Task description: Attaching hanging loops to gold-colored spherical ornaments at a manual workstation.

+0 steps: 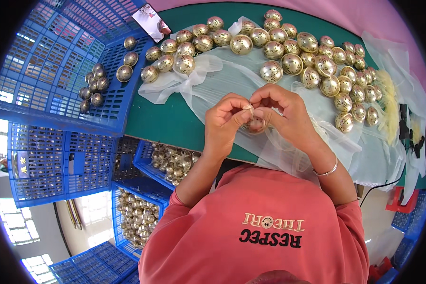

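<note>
My left hand [226, 120] and my right hand [285, 112] meet over the table's near edge, fingertips drawn together in pinches. Between and below them is a shiny gold ball ornament [256, 125], partly covered by my fingers. A small pale strip, like ribbon or cord [248, 109], shows at the fingertips of the left hand above the ball. What the right fingertips pinch is too small to make out clearly. Sheer white fabric [236, 71] lies under and around the ball.
Many similar gold balls [324, 65] cover the green table [168, 118]. Yellow strands [387, 106] lie at the right. A phone [151, 22] stands at the back left. Blue crates [120, 102] hold balls at the left; lower crates [162, 201] hold more. A black cable [383, 184] hangs at the right.
</note>
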Motion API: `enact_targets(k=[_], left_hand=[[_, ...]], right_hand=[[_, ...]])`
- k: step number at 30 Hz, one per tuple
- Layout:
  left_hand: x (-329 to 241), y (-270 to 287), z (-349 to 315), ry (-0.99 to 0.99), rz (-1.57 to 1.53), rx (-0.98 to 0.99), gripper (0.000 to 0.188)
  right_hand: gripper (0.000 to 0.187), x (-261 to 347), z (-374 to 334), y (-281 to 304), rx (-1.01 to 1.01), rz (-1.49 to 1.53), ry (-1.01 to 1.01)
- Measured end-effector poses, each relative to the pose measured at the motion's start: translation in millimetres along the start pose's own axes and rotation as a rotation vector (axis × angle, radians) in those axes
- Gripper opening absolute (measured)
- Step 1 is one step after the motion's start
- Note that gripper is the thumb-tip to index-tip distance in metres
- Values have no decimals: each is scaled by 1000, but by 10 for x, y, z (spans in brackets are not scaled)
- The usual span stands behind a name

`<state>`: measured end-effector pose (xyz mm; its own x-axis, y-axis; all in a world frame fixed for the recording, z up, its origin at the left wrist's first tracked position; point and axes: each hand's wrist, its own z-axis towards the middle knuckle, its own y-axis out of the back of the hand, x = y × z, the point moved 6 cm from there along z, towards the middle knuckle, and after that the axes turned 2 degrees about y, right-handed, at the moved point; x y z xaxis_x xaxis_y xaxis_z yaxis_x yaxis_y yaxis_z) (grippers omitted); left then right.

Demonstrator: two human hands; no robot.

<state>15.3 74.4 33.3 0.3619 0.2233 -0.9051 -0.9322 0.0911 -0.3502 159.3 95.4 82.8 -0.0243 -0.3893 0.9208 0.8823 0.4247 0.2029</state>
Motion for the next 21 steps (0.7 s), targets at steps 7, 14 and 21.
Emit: enact_targets(k=[7, 14, 21], left_hand=[[60, -8, 12, -19, 30, -27, 7], [48, -7, -20, -59, 125, -139, 6], [-143, -39, 30, -52, 69, -30, 15]], right_hand=[[7, -194, 1, -52, -49, 24, -147], [10, 162, -35, -241, -116, -748, 566], [15, -26, 72, 97, -50, 54, 46]])
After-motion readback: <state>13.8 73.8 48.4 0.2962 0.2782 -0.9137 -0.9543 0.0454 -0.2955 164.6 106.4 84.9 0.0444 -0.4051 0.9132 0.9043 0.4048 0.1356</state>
